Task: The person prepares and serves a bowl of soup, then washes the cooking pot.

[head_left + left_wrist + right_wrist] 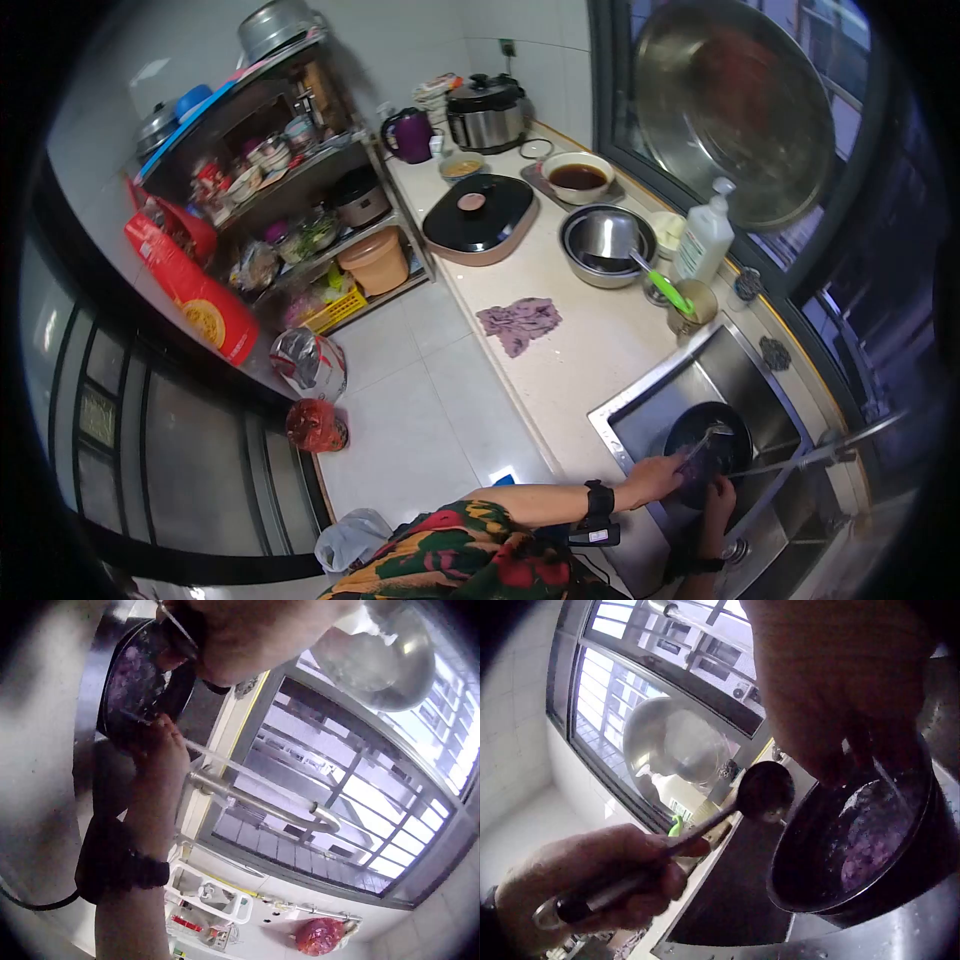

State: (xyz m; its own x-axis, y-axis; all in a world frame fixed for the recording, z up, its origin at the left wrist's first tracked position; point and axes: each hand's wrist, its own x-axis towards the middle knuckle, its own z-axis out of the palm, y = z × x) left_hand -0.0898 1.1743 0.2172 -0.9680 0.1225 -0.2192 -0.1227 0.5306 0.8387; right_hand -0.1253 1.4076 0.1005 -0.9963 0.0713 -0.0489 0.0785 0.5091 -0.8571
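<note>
In the sink (655,410), a round black pot (735,425) holds purplish, glistening contents (874,855). My left hand (655,480) grips the handle of a dark ladle (765,791), whose round bowl is beside the pot rim in the right wrist view. At the pot's near side is my right hand (718,500), its fingers curled over the rim in the left wrist view. A thin stream of water (889,784) falls past these fingers into the pot. Part of the right hand's grip is hidden in shadow.
A faucet (262,806) reaches over the sink. Beside it stand a white pump bottle (703,240), a cup with a green-handled utensil (670,290) and nested metal bowls (608,240). A purple cloth (520,322) lies on the counter before a black-lidded pan (480,215).
</note>
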